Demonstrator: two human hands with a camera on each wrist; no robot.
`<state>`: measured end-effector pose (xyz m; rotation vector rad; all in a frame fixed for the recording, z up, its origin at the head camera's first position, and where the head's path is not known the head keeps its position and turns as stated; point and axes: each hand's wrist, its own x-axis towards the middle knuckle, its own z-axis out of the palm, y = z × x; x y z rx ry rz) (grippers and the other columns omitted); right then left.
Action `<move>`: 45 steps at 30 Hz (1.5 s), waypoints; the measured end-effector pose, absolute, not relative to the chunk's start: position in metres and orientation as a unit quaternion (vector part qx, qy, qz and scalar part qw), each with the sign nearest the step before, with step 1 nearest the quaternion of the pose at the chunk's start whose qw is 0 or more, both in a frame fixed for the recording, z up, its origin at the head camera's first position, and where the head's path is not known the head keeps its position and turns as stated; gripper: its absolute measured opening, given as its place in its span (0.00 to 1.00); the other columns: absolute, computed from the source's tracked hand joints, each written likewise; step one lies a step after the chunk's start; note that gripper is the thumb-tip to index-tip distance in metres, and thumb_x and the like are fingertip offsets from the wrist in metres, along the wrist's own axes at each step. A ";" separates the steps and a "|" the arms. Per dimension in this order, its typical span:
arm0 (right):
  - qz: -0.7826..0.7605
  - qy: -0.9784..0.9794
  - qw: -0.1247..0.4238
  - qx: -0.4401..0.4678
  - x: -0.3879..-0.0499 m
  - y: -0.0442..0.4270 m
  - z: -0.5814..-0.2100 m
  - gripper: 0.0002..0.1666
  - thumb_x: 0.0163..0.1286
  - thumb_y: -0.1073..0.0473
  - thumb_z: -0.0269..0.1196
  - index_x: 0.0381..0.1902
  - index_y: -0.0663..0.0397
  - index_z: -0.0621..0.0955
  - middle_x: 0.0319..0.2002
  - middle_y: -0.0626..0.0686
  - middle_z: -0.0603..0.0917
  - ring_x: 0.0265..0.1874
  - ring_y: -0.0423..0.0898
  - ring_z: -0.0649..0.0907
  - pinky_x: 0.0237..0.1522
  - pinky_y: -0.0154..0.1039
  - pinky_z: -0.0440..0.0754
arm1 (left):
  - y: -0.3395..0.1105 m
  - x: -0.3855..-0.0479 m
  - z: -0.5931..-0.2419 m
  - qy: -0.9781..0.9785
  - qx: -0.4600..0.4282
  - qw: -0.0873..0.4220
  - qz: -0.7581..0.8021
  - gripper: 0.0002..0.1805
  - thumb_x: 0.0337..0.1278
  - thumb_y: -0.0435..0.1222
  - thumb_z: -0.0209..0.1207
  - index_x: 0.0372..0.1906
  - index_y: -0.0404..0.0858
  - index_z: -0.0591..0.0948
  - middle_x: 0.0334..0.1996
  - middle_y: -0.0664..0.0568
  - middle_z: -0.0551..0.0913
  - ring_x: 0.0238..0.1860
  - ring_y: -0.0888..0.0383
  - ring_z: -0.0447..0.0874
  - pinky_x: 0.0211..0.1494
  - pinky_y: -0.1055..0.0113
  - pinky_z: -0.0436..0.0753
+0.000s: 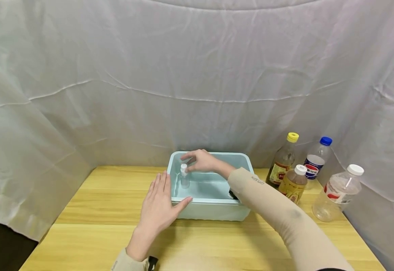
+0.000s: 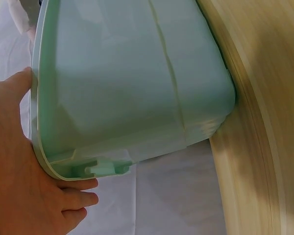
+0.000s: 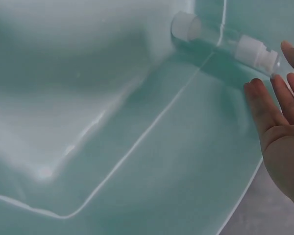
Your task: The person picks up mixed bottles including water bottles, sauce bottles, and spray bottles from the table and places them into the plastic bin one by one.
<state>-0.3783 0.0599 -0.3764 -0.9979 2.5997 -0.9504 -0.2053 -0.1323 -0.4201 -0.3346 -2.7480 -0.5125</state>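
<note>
A small clear bottle with a white cap point(image 1: 185, 177) stands upright inside the light blue plastic bin point(image 1: 214, 209), toward its left end. My right hand point(image 1: 202, 160) reaches into the bin over this bottle. In the right wrist view, the fingers and thumb are spread around the capped end of the small bottle point(image 3: 223, 41) with a gap showing, and nothing is held. At the bin's front left corner, my left hand point(image 1: 159, 203) rests on the rim. Its fingers lie straight along the left side, with the thumb against the front wall in the left wrist view.
To the bin's right stand a yellow-capped bottle point(image 1: 280, 162), a blue-capped Pepsi bottle point(image 1: 315, 162), a white-capped bottle with a yellow label point(image 1: 292, 186) and a clear white-capped bottle point(image 1: 337, 194). A grey curtain point(image 1: 197, 75) hangs behind the wooden table point(image 1: 95, 210).
</note>
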 end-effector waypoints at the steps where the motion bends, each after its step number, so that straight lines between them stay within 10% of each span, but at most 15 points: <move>1: -0.325 0.878 0.100 -0.336 -0.378 0.061 -0.374 0.33 0.66 0.60 0.74 0.68 0.55 0.80 0.65 0.54 0.84 0.61 0.56 0.84 0.57 0.42 0.86 | -0.132 -0.205 -0.420 -0.963 -0.117 0.162 -0.179 0.62 0.63 0.75 0.49 0.79 0.25 0.57 0.81 0.35 0.54 0.82 0.39 0.48 0.85 0.49 0.50; 37: -0.315 0.858 -0.258 -0.313 -0.309 0.192 -0.308 0.31 0.68 0.61 0.73 0.68 0.55 0.80 0.66 0.56 0.82 0.63 0.55 0.82 0.60 0.55 0.84 | -0.133 -0.213 -0.428 -0.960 -0.123 0.168 -0.185 0.62 0.63 0.73 0.52 0.78 0.23 0.59 0.80 0.33 0.56 0.82 0.37 0.50 0.84 0.48 0.52; 45: -0.314 0.846 -0.355 -0.246 -0.290 0.236 -0.325 0.33 0.65 0.65 0.74 0.68 0.55 0.80 0.64 0.55 0.83 0.59 0.54 0.84 0.61 0.26 0.78 | -0.135 -0.216 -0.429 -0.959 -0.124 0.173 -0.187 0.62 0.62 0.74 0.51 0.78 0.23 0.59 0.80 0.33 0.56 0.82 0.37 0.50 0.84 0.47 0.53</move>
